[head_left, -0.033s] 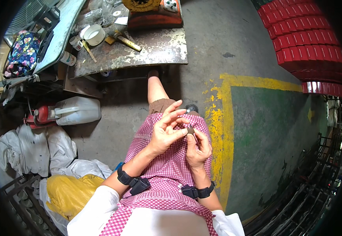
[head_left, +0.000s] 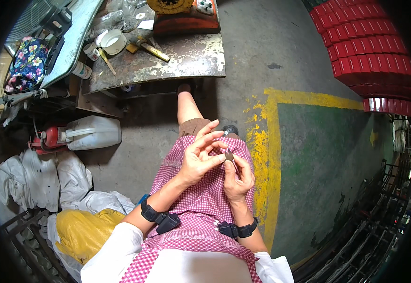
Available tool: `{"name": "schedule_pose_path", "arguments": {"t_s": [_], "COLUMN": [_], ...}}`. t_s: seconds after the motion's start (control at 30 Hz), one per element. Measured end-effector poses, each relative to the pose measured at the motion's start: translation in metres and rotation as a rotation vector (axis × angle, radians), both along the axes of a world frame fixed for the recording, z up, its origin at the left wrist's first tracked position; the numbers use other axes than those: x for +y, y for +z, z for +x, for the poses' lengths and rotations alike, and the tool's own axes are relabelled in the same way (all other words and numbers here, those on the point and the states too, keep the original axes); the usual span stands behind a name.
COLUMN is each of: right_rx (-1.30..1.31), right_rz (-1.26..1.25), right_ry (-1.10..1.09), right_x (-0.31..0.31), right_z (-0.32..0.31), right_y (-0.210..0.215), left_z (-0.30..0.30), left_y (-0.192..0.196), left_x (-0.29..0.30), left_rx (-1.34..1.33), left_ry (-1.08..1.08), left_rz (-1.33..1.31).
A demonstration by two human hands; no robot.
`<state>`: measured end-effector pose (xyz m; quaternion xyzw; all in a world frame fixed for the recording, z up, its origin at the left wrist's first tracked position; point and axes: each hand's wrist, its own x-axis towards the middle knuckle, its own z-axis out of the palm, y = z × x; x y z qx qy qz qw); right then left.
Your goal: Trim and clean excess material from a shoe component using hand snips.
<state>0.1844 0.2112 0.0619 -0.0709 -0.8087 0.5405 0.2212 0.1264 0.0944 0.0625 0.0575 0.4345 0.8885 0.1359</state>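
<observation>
Between the two hands, above the lap covered by a pink checked apron (head_left: pixel 200 207), sits a small dark part (head_left: pixel 229 155). It is too small to tell its exact shape, and its long axis cannot be read with certainty; it seems to stand a little upright, tilted toward the left hand. The right hand (head_left: pixel 238 179) is under the part and holds it from below, with the fingers closed narrow around it. The left hand (head_left: pixel 198 158) comes from the left side of the part; its thumb and first finger pinch at the part, while the other fingers are spread wide and lifted up. So both hands touch the part, and the right hand carries it while the left hand works on it from the side and above.

Both wrists wear a black band (head_left: pixel 158 218), lower than the part. Beyond the part, toward the top, a bare leg reaches to a rusty metal table (head_left: pixel 186 61). On this table lie a white cup (head_left: pixel 113 41) and a hammer (head_left: pixel 151 49). Left of the part, well apart, a white plastic canister (head_left: pixel 94 133) lies on the concrete floor, with white sacks (head_left: pixel 40 179) and a yellow bag (head_left: pixel 85 231) near it. Right of the part runs a yellow painted line (head_left: pixel 266 155), and far to the upper right stand stacked red crates (head_left: pixel 370 52).
</observation>
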Motion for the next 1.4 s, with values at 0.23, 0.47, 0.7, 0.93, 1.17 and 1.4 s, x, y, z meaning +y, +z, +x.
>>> {"name": "schedule_pose_path", "arguments": {"t_s": [0.23, 0.47, 0.7, 0.93, 1.17, 1.4], "right_rx": [-0.022, -0.020, -0.047, 0.007, 0.156, 0.136], "right_rz": [0.001, -0.027, -0.300, 0.034, 0.288, 0.304], "right_ry": [-0.003, 0.001, -0.119, 0.014, 0.165, 0.170], "right_x": [0.001, 0.003, 0.007, 0.017, 0.010, 0.007], "right_z": [0.000, 0.000, 0.003, 0.001, -0.005, -0.007], "right_y": [0.001, 0.000, 0.006, 0.022, 0.025, 0.026], "left_z": [-0.001, -0.001, -0.002, -0.008, -0.008, -0.007], "left_y": [0.000, 0.000, 0.002, 0.001, 0.000, -0.002], "left_x": [0.000, 0.000, -0.002, -0.011, -0.012, -0.012], "left_rx": [0.003, 0.001, -0.100, -0.163, -0.158, -0.106], "left_ry": [-0.006, -0.013, -0.041, -0.137, -0.167, -0.168], "left_rz": [-0.013, -0.005, 0.096, 0.290, 0.308, 0.295]}}
